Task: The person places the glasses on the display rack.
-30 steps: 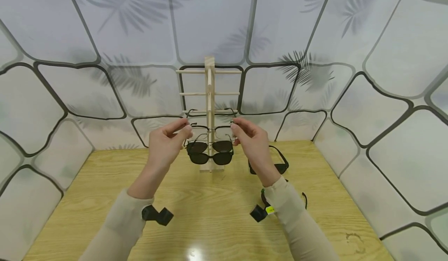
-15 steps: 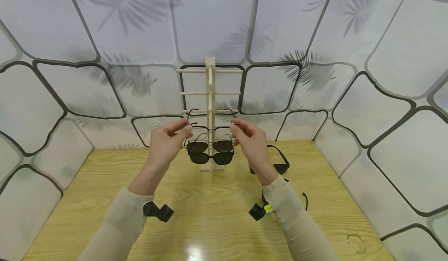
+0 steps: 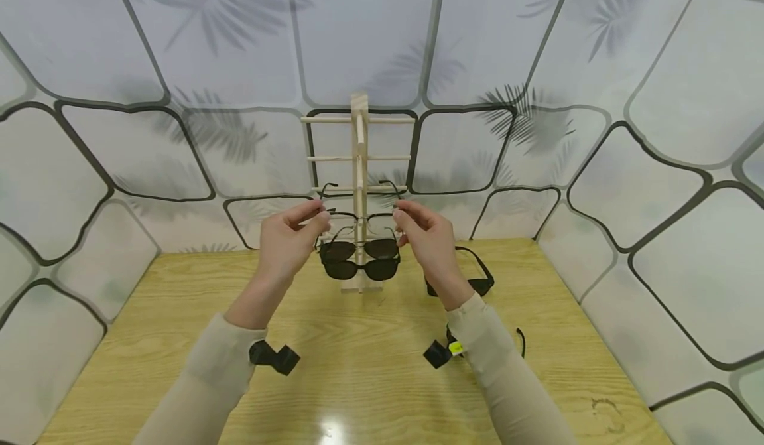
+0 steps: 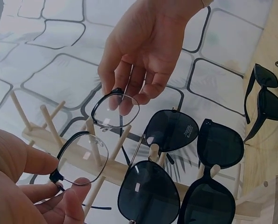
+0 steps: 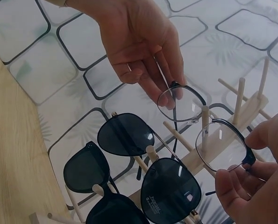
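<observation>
Both hands hold a pair of clear-lensed eyeglasses (image 4: 115,112) with black upper rims, one hand at each side. My left hand (image 3: 286,243) pinches the left hinge between thumb and fingers. My right hand (image 3: 432,239) pinches the opposite hinge. The temples point away toward the wall. In both wrist views the eyeglasses overlap the pegs of a wooden display rack (image 3: 359,110), with the bridge close to a peg. Below them, thin-framed sunglasses (image 5: 171,191) and thicker black sunglasses (image 4: 220,144) hang on the rack's lower pegs.
Upper rack bars (image 3: 388,158) carry no glasses. Black sunglasses (image 3: 480,287) lie on the wooden table (image 3: 358,365) right of the rack. Another pair (image 3: 521,342) is mostly hidden under the right sleeve. Patterned walls (image 3: 370,34) enclose the table's back and sides.
My left hand has shifted slightly right, and the eyeglasses' temple tips show a little higher. My right hand is nearly still, and both hands keep their grip.
</observation>
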